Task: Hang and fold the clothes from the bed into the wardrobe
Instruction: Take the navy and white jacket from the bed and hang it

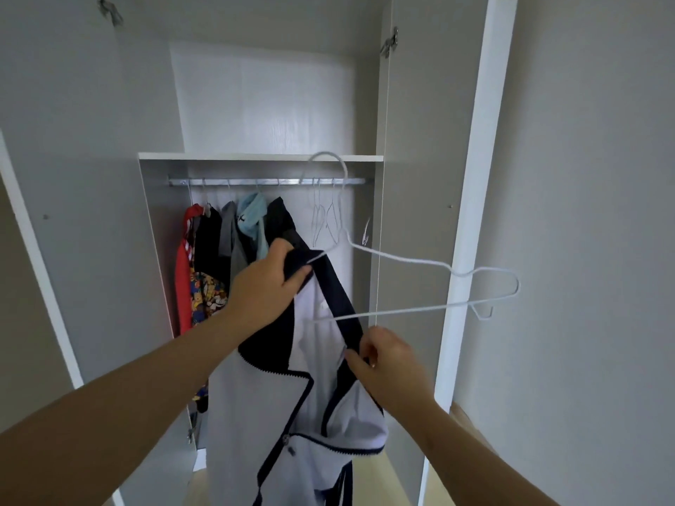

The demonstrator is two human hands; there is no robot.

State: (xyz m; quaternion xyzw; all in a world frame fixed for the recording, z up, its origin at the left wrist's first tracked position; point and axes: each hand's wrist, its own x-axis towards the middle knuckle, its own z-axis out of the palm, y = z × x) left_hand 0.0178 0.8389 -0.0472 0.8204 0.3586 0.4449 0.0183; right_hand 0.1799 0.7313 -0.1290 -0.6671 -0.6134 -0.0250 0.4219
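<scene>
Am clamping left hand (pixel 270 283) round navy collar of jacket (pixel 255 414) and near end of white wire hanger (pixel 401 258), probably to feed wire into shoulder. Right hand (pixel 387 363) is pinching navy trim just below hanger bar, seemingly stretching neck open. Jacket is hanging beneath both grips, in front of wardrobe rail (pixel 266 181). White body, navy edging, front lying open.
</scene>
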